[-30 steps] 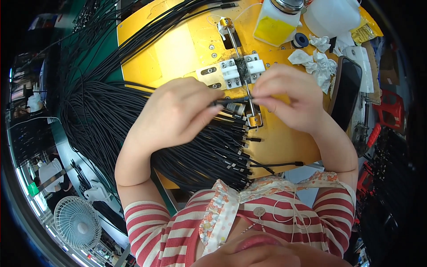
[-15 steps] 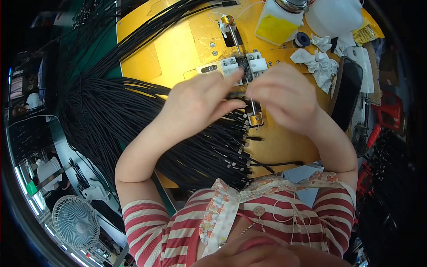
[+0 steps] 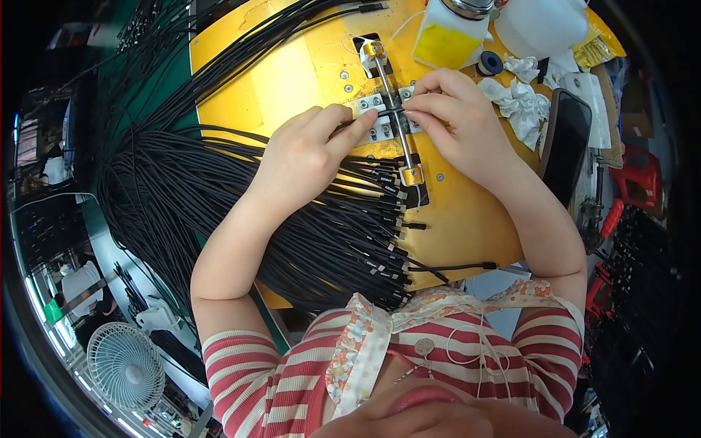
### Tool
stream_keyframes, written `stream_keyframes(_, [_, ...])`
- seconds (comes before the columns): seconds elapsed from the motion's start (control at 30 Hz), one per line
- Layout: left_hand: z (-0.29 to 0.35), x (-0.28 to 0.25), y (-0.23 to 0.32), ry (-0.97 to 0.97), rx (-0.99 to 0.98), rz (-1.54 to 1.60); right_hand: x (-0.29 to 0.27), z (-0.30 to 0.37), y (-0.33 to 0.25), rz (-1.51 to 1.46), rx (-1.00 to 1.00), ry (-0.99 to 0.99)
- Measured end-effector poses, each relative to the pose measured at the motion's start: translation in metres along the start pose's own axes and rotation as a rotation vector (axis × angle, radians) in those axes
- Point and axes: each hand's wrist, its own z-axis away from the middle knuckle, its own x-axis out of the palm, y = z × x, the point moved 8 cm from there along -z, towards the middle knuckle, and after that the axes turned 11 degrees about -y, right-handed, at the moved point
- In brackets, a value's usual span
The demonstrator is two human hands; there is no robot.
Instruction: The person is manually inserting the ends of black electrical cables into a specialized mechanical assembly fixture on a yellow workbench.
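Note:
My left hand (image 3: 310, 150) pinches a short, dark stretch of black cable (image 3: 390, 112) between thumb and forefinger. From the other side, my right hand (image 3: 460, 124) is closed on the same cable by its fingertips. The cable lies across a slim metal rod (image 3: 403, 142) of a fixture, between silver screw-down blocks (image 3: 369, 103). Gold-coloured end pieces (image 3: 412, 176) carry the rod over slots in the yellow board (image 3: 467, 219). A large bundle of black cables (image 3: 219, 175) with plug ends lies left of and below the fixture. My fingers hide much of the held cable.
More black cables (image 3: 270, 45) run along the upper left. At the upper right stand a jar with a yellow label (image 3: 447, 40) and a white bottle (image 3: 544, 25). Crumpled tissues (image 3: 522, 109), a small dark spool (image 3: 490, 63) and a phone (image 3: 568, 131) lie at the right.
Both hands have moved slightly up and come to rest at the rod, with the dark cable showing between their fingertips. My right hand was blurred before. The rod has shifted slightly.

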Motion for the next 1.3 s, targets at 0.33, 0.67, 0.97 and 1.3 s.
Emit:
stream_keyframes(0.33, [0.002, 0.000, -0.003, 0.019, 0.019, -0.030, -0.002, 0.006, -0.019, 0.214, -0.084, -0.014])
stream_keyframes(0.67, [0.002, 0.000, -0.001, 0.034, 0.039, -0.034, 0.002, 0.010, -0.026, 0.294, -0.164, -0.054])
stream_keyframes(0.97, [0.008, -0.001, -0.026, -0.005, -0.152, 0.277, 0.004, 0.013, -0.021, 0.228, -0.215, -0.042])
stream_keyframes(1.3, [0.063, 0.007, 0.011, -0.738, -0.252, 0.482, -0.007, 0.015, -0.018, 0.299, -0.198, 0.038])
